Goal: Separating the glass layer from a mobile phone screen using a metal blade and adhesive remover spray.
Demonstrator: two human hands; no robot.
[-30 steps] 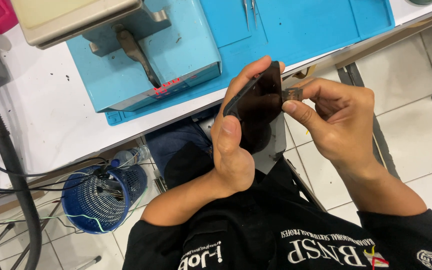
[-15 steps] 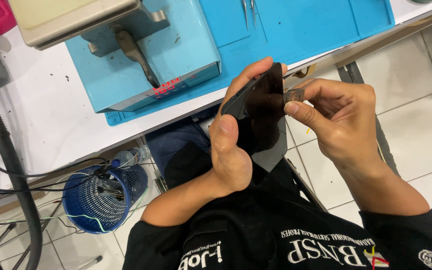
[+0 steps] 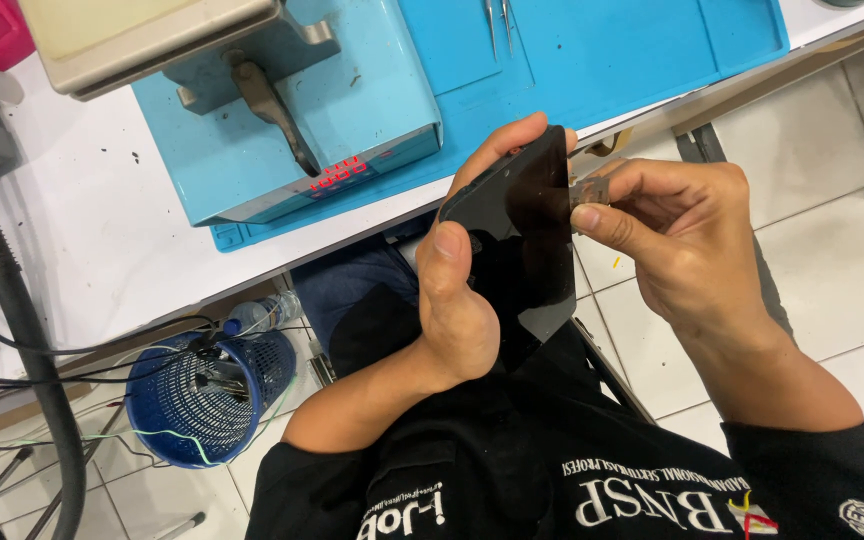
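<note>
A small red lit display point(image 3: 339, 177) glows on the light-blue machine's point(image 3: 352, 100) front edge, on the table.

Bright, even overhead light on my white counter point(image 3: 102, 250); soft shadows, sharp focus, faint glare on the phone's dark glass point(image 3: 517, 230).

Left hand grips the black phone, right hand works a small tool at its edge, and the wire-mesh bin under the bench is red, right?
Not quite. The head view shows the wire-mesh bin is blue. The rest stands: the left hand grips the black phone, the right hand holds a small tool at its edge.
</note>
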